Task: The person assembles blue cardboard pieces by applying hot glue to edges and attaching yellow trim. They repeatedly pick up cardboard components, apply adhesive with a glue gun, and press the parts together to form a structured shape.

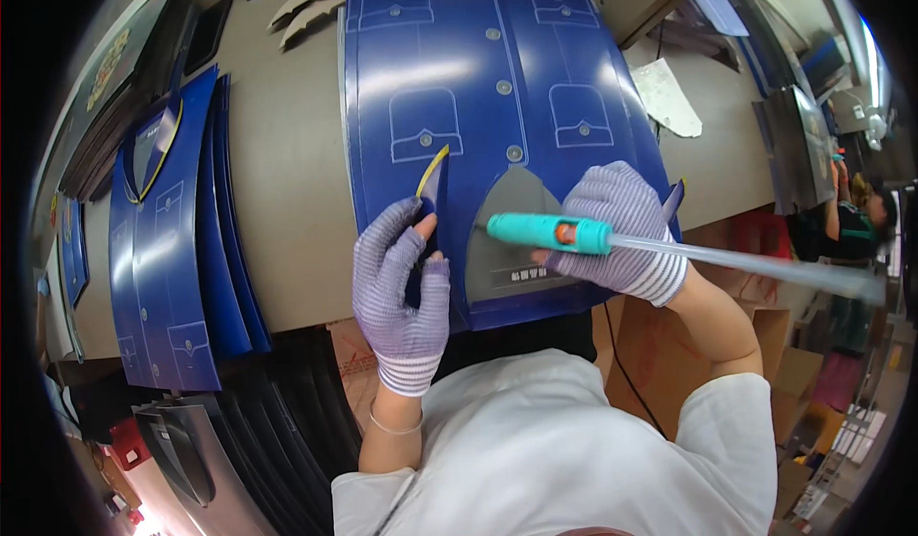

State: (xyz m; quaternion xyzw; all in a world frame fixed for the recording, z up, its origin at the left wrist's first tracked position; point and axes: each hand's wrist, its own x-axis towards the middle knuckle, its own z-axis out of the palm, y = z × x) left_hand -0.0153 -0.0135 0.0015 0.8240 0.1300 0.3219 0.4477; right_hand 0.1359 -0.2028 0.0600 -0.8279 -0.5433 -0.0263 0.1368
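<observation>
Before me on the table lies a shiny blue printed card sheet [430,67], shaped like a shirt front with drawn pockets and round buttons. Its near end has a grey neck panel [516,196]. My left hand [400,297], in a striped grey-purple glove with some bare fingertips, is closed around a raised, yellow-edged collar flap [432,187]. My right hand [622,220], gloved alike, grips a teal glue gun [512,229] above the neck panel, its nozzle end pointing left. A long translucent glue stick [736,263] extends from the gun's back to the right.
Similar blue card sheets [167,268] are stacked at the left table edge. Beyond my sheet lie cut cardboard strips [330,0]. A pale scrap [666,96] rests on the right. Cardboard boxes [712,345] stand below the table; another person [856,220] is at far right.
</observation>
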